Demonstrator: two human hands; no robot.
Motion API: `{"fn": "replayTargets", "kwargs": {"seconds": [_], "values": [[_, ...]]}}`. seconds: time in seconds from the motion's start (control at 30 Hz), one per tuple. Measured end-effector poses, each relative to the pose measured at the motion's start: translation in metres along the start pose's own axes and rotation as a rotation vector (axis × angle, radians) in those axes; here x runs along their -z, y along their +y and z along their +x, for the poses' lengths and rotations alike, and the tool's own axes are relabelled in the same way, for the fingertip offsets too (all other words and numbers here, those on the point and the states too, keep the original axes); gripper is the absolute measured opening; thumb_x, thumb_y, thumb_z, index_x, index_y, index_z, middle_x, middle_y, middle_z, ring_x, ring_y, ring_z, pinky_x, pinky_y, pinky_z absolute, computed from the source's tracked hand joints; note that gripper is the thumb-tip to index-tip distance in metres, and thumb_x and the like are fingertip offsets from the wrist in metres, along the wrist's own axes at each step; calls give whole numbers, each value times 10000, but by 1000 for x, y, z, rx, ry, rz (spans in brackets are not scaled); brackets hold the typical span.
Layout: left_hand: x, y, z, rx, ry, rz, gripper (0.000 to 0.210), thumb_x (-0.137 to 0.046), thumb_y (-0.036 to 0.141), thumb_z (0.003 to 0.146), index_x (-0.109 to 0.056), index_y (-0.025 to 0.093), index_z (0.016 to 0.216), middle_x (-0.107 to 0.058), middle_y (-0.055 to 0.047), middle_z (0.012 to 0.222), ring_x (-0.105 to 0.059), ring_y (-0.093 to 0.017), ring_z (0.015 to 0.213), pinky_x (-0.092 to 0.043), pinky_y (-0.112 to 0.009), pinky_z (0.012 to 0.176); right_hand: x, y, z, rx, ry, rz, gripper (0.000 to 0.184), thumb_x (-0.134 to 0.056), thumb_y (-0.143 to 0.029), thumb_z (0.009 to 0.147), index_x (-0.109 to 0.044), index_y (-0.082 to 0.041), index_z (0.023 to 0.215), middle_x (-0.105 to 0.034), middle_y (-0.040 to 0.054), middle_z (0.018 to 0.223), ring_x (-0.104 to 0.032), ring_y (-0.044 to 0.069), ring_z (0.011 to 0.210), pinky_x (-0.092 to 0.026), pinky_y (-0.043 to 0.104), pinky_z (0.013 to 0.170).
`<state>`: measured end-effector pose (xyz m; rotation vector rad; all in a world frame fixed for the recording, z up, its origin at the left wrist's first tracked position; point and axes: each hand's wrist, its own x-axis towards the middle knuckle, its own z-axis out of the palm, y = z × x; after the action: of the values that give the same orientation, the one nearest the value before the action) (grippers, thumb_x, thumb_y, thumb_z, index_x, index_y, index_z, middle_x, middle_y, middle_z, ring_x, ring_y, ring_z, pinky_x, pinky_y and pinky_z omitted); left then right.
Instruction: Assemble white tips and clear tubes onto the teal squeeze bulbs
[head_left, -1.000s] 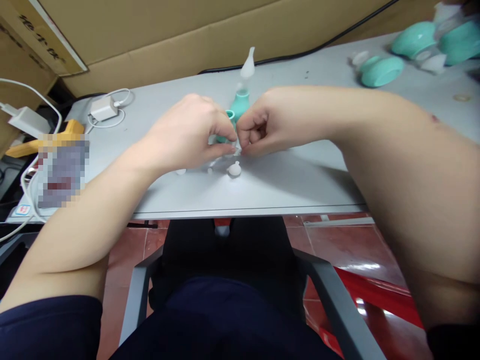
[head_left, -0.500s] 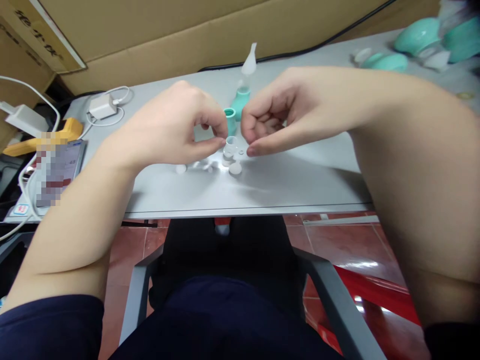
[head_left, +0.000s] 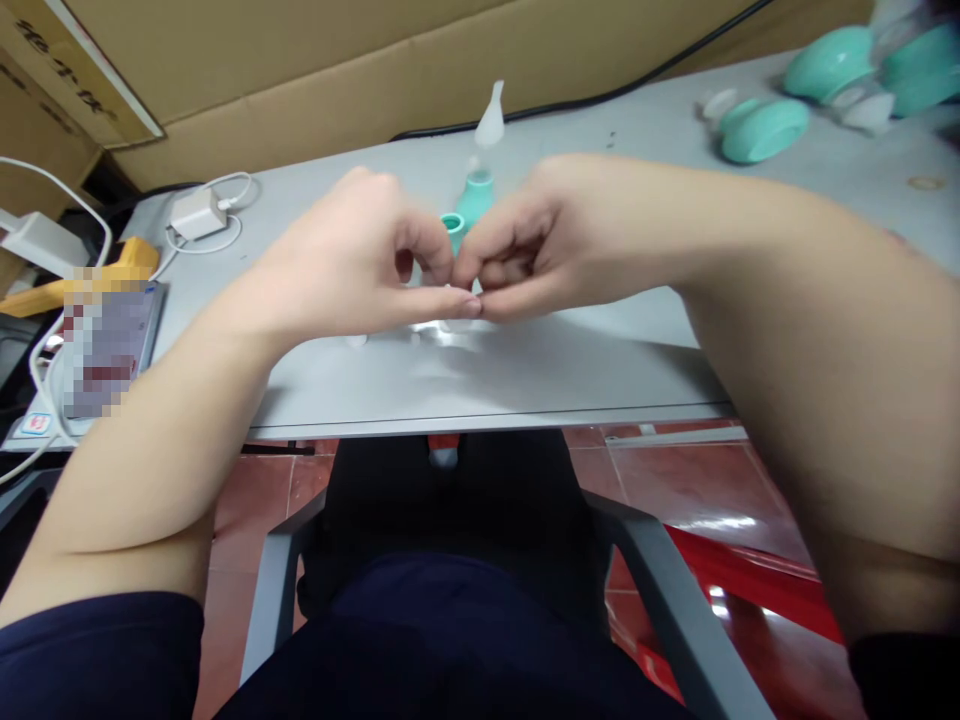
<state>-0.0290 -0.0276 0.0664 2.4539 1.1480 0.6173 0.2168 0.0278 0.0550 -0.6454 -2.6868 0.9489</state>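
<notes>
Over the front part of the table, my left hand and my right hand meet, thumb tips touching. The left is closed in a pinch on a small clear plastic cup-like piece, now almost wholly hidden by the fingers. The right is pinched too; anything between its fingertips is covered. Just below the thumbs shows a small white piece. Behind my fingers stand an open-necked teal container and a teal bulb-shaped piece topped by a translucent pointed tip.
More teal bulb-shaped pieces lie at the back right. On the left are a phone, a yellow object, a white charger and cables. A small white disc lies left of my thumbs. Cardboard lines the table's back.
My hands have come together: the right moved left and the left thumb reached right. The clear piece, visible between them before, is now mostly covered. The view has shifted slightly.
</notes>
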Motion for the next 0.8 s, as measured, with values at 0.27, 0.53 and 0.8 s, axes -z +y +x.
{"fn": "replayTargets", "kwargs": {"seconds": [0.27, 0.53, 0.8], "values": [[-16, 3, 7, -25, 256, -706, 215, -1044, 270, 833, -890, 172, 948, -833, -44, 837, -797, -193, 701, -598, -257, 609, -7, -5, 7, 192, 468, 443, 145, -875, -79, 916, -751, -126, 858, -758, 0, 723, -724, 110, 596, -535, 203, 479], [-15, -12, 12, 70, 347, -895, 79, -872, 135, 965, -910, 202, 948, -840, -9, 886, -813, -127, 730, -653, -185, 696, -10, 5, 10, 303, 577, 360, 277, -1005, -236, 845, -785, -174, 1001, -792, 5, 942, -782, 126, 805, -658, 261, 725], [-12, -23, 18, 201, 260, -960, 175, -828, 234, 1056, -883, 181, 898, -811, -21, 843, -829, -130, 773, -670, -145, 721, -17, 10, 20, 424, 541, 511, 195, -938, -219, 939, -766, -148, 999, -813, -24, 879, -797, 115, 761, -682, 230, 682]]}}
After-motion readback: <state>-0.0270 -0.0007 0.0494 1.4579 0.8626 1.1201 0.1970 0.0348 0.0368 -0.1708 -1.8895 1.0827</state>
